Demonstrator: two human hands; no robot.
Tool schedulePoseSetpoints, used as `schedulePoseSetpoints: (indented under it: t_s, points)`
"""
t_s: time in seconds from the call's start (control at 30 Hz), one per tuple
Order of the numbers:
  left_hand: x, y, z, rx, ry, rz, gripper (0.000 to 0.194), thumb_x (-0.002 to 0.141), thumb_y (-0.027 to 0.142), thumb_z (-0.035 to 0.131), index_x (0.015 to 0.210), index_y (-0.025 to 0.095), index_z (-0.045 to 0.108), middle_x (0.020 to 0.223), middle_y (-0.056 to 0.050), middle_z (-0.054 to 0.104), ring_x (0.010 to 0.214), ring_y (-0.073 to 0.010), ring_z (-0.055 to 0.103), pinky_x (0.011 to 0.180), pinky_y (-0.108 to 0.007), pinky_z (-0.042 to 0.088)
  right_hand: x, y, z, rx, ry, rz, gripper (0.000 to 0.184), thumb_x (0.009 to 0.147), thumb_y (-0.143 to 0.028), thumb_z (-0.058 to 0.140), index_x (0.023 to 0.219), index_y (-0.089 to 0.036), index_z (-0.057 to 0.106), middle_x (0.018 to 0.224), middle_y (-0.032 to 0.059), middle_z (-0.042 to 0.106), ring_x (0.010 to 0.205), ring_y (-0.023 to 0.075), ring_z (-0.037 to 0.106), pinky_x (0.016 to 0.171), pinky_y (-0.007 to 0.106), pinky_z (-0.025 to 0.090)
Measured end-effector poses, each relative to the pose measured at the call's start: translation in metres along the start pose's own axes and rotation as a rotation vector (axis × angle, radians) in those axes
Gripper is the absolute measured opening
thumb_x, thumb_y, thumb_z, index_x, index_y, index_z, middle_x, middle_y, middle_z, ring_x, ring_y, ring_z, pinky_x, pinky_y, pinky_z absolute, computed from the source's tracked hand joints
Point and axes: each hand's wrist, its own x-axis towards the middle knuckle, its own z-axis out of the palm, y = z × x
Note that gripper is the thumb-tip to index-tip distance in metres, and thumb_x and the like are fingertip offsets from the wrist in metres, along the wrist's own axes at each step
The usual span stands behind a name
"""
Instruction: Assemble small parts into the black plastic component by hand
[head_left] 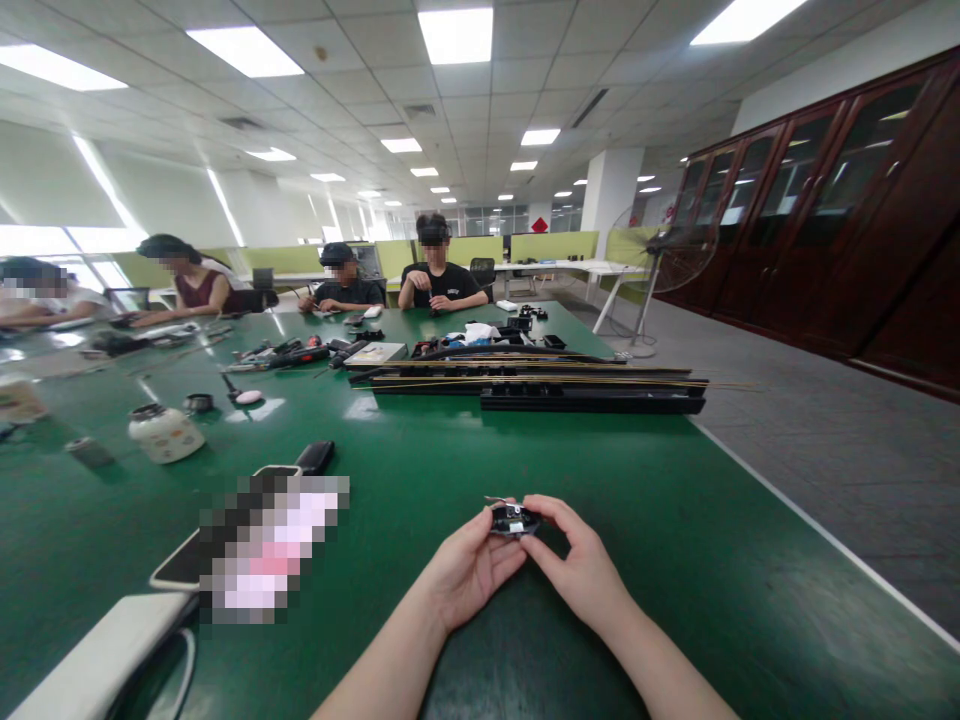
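Between my two hands, above the green table (390,570), is a small black device (514,519) with a white label and what looks like a thin wire at its top left. Its exact kind I cannot make out. My left hand (474,572) cups it from below and the left, thumb against its side and fingers curled underneath. From the right, my right hand (576,555) pinches its end, index finger at the top edge and thumb at the lower edge. Parts of the device are covered by my fingers.
Long black rails (592,398) with thin rods lie across the table ahead. Left of me are a phone (225,530), a white box-like object (101,655) with a cable, and a round white jar (166,433). Tools (289,352) lie farther off. Several people sit around the table; a fan (656,250) stands right.
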Motion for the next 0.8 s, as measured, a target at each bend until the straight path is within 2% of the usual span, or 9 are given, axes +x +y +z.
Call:
schedulePoseSetpoints:
  t_s: [0.13, 0.27, 0.43, 0.63, 0.8]
  points:
    - [-0.0007, 0.0013, 0.0013, -0.011, -0.001, -0.019, 0.035, 0.082, 0.028, 0.052, 0.114, 0.013, 0.05, 0.101, -0.013, 0.064, 0.085, -0.0167, 0.063, 0.084, -0.029, 0.045, -0.0003, 0.0003, 0.0, 0.009, 0.008, -0.026, 0.028, 0.072, -0.02, 0.058, 0.1, -0.025, 0.06, 0.109, 0.0049, 0.061, 0.104, 0.0211, 0.055, 0.095, 0.04, 0.041]
    - [-0.0021, 0.0024, 0.0033, -0.011, -0.024, -0.016, 0.041, 0.082, 0.028, 0.052, 0.121, 0.019, 0.043, 0.107, -0.012, 0.062, 0.09, -0.0169, 0.062, 0.085, -0.029, 0.045, -0.0004, -0.0008, -0.0004, 0.009, -0.012, -0.011, 0.026, 0.072, -0.021, 0.058, 0.098, -0.025, 0.061, 0.109, 0.0059, 0.06, 0.106, 0.0211, 0.053, 0.097, 0.041, 0.038]
    - [-0.0032, 0.0025, 0.0035, 0.017, -0.049, -0.001, 0.043, 0.083, 0.03, 0.051, 0.123, 0.023, 0.039, 0.099, -0.009, 0.063, 0.083, -0.0155, 0.064, 0.081, -0.029, 0.045, -0.0011, 0.0005, 0.0005, -0.005, -0.04, -0.015, 0.027, 0.072, -0.02, 0.058, 0.098, -0.025, 0.061, 0.111, 0.0062, 0.059, 0.108, 0.0208, 0.053, 0.097, 0.041, 0.038]
    - [-0.0024, 0.0027, 0.0013, -0.005, -0.086, -0.04, 0.037, 0.083, 0.035, 0.049, 0.117, 0.021, 0.044, 0.097, -0.01, 0.062, 0.085, -0.0178, 0.063, 0.076, -0.028, 0.046, -0.0023, -0.0005, 0.0011, -0.027, -0.063, -0.009, 0.027, 0.071, -0.018, 0.059, 0.097, -0.025, 0.061, 0.113, 0.0061, 0.057, 0.108, 0.0208, 0.052, 0.097, 0.04, 0.038]
    - [-0.0021, 0.003, 0.0008, -0.035, -0.114, -0.05, 0.031, 0.083, 0.032, 0.05, 0.11, 0.017, 0.051, 0.097, -0.01, 0.062, 0.085, -0.0166, 0.062, 0.08, -0.028, 0.045, -0.0017, -0.0035, 0.0007, -0.048, -0.088, -0.009, 0.022, 0.072, -0.016, 0.056, 0.091, -0.024, 0.063, 0.111, 0.0061, 0.057, 0.107, 0.0202, 0.053, 0.095, 0.038, 0.039]
